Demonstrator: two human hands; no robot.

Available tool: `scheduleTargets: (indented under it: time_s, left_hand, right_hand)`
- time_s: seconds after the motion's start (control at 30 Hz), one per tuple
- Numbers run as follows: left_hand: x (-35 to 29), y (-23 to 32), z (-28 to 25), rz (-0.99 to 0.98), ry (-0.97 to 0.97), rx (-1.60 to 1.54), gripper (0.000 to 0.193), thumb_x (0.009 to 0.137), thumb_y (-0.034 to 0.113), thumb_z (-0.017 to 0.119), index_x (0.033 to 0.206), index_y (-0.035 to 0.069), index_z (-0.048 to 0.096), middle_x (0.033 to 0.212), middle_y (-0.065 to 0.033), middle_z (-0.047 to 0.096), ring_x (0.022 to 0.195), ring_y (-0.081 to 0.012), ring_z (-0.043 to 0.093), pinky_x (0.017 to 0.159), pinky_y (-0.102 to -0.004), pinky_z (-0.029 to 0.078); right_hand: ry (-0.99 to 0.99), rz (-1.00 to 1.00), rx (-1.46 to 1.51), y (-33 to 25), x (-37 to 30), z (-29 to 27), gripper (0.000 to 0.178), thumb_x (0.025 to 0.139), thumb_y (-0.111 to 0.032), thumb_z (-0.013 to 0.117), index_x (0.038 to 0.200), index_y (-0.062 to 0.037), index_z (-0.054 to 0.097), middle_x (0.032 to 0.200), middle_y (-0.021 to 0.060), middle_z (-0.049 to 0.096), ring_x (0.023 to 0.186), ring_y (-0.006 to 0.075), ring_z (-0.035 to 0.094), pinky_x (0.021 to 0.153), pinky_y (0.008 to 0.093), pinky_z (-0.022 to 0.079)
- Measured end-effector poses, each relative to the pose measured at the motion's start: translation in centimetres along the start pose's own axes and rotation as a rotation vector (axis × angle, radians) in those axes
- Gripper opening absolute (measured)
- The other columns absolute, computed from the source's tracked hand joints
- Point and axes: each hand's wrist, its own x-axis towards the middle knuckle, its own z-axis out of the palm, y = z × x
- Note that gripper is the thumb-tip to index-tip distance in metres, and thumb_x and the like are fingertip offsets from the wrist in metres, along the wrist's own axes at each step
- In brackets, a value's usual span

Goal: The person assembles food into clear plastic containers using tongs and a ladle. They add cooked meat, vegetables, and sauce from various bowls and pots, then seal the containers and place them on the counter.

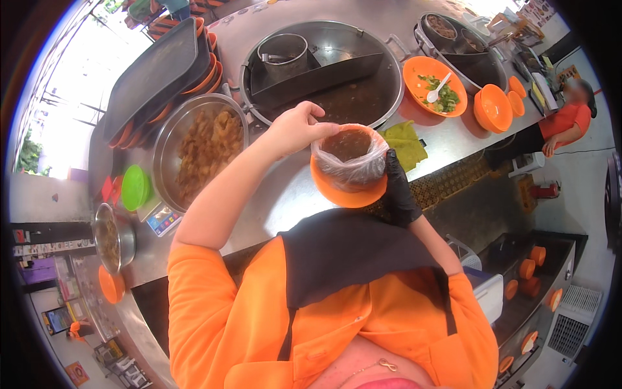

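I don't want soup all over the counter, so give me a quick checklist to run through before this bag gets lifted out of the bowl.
1. Left hand pinching the clear plastic bag at its rim: ok, the grip is on the edge.
2. Right hand, in a black glove, steadying the orange bowl: ok.
3. Bag mouth open and folded over the bowl rim: ok on the near side; far side cannot tell.
4. Dark broth level below the bag's rim: ok.
5. Bag free of leaks: cannot tell.
6. Bowl sitting flat on the steel counter: cannot tell; it overhangs the near edge.
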Motion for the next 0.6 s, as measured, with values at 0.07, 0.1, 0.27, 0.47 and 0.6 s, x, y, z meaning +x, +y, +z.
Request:
scheduleTargets:
  time_s: [0.07,0.1,0.27,0.47,0.6]
  left_hand:
    - [0.0,-0.5,-0.7,0.034,-0.046,0.124,0.040,0.087,0.031,0.069,0.114,0.001,0.067,0.098,-0.0124,0.071,0.093,-0.0226,0.067,0.083,-0.0342,0.051]
    - [0.1,-0.8,-0.8,0.052,-0.072,0.186,0.039,0.086,0.031,0.068,0.111,0.001,0.069,0.099,-0.0149,0.071,0.095,-0.0256,0.068,0.083,-0.0361,0.052]
    - [-0.4,-2.7,-0.6,0.060,0.139,0.242,0.024,0.091,0.021,0.066,0.104,0.002,0.071,0.089,-0.0097,0.071,0.082,-0.0179,0.065,0.078,-0.0318,0.051]
    - [-1.8,-7.1,1.0,0.061,0.369,-0.097,0.019,0.096,0.017,0.061,0.105,0.001,0.068,0.086,-0.0043,0.067,0.083,-0.0129,0.062,0.078,-0.0288,0.049]
    - [-3.7,-8.0,1.5,0.047,0.396,-0.260,0.018,0.099,0.015,0.057,0.106,0.000,0.065,0.084,-0.0017,0.064,0.081,-0.0105,0.060,0.077,-0.0262,0.048]
  right_hand:
    - [-0.024,0.015,-0.005,0.2,-0.1,0.7,0.055,0.105,-0.046,0.047,0.138,-0.0024,0.051,0.133,0.0069,0.057,0.122,0.0167,0.053,0.107,0.0336,0.040]
    - [-0.032,0.028,-0.006,0.3,-0.2,1.1,0.055,0.105,-0.045,0.047,0.139,-0.0021,0.051,0.132,0.0071,0.057,0.122,0.0165,0.053,0.107,0.0335,0.040]
    - [-0.078,0.026,-0.070,3.6,0.7,0.4,0.051,0.107,-0.041,0.045,0.137,-0.0002,0.052,0.129,0.0070,0.058,0.119,0.0146,0.052,0.105,0.0320,0.040]
    - [-0.103,-0.001,-0.181,8.8,1.7,0.2,0.048,0.108,-0.038,0.045,0.134,0.0012,0.055,0.125,0.0061,0.060,0.112,0.0131,0.054,0.099,0.0299,0.043]
    - [-0.061,0.034,-0.257,8.7,1.3,1.8,0.046,0.108,-0.036,0.045,0.131,0.0016,0.057,0.122,0.0062,0.062,0.108,0.0132,0.055,0.096,0.0295,0.045]
